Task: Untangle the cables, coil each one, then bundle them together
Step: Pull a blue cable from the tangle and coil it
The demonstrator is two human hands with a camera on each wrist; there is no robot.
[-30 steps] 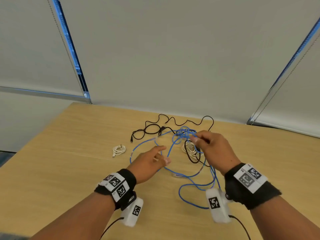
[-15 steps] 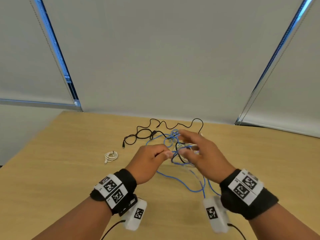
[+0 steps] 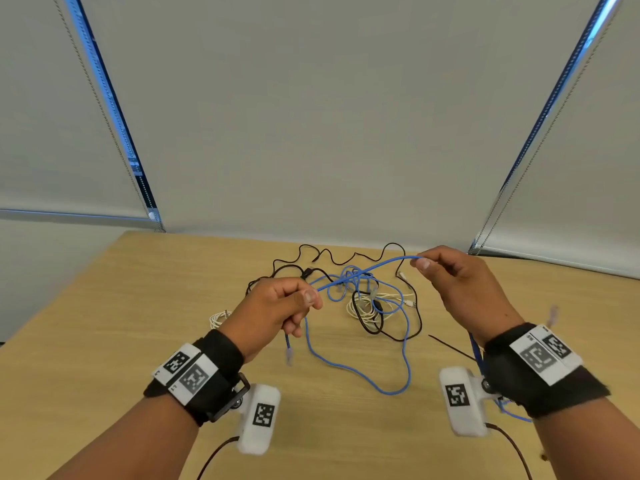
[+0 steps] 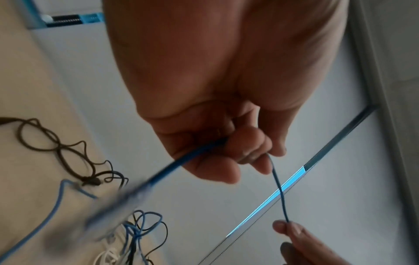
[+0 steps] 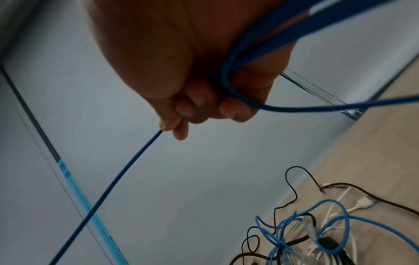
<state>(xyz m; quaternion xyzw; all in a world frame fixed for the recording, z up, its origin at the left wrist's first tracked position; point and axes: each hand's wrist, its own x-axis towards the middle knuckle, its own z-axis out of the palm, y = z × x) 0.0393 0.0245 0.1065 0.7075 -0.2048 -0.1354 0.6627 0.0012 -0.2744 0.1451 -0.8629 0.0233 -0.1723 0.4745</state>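
A blue cable [image 3: 367, 271] runs taut between my two hands above the wooden table [image 3: 104, 358]. My left hand [image 3: 308, 299] grips it near one end, and the clear plug [image 3: 288, 353] dangles below the fist. My right hand [image 3: 423, 263] pinches the cable further along; in the right wrist view the right hand [image 5: 167, 129] has blue cable [image 5: 226, 84] looped past its palm. In the left wrist view the left hand [image 4: 244, 156] holds the blue cable [image 4: 280, 190]. The rest of the blue cable lies knotted with a black cable [image 3: 349, 259] and a white cable [image 3: 367, 308].
A small white coiled cable [image 3: 219, 318] lies apart on the left of the table. Grey roller blinds [image 3: 311, 116] hang just behind the table's far edge. A thin dark wire [image 3: 450, 346] lies near my right wrist.
Both hands have lifted and moved apart, the right one up and to the right, drawing a length of blue cable out of the tangle. The left hand now holds the plug end.
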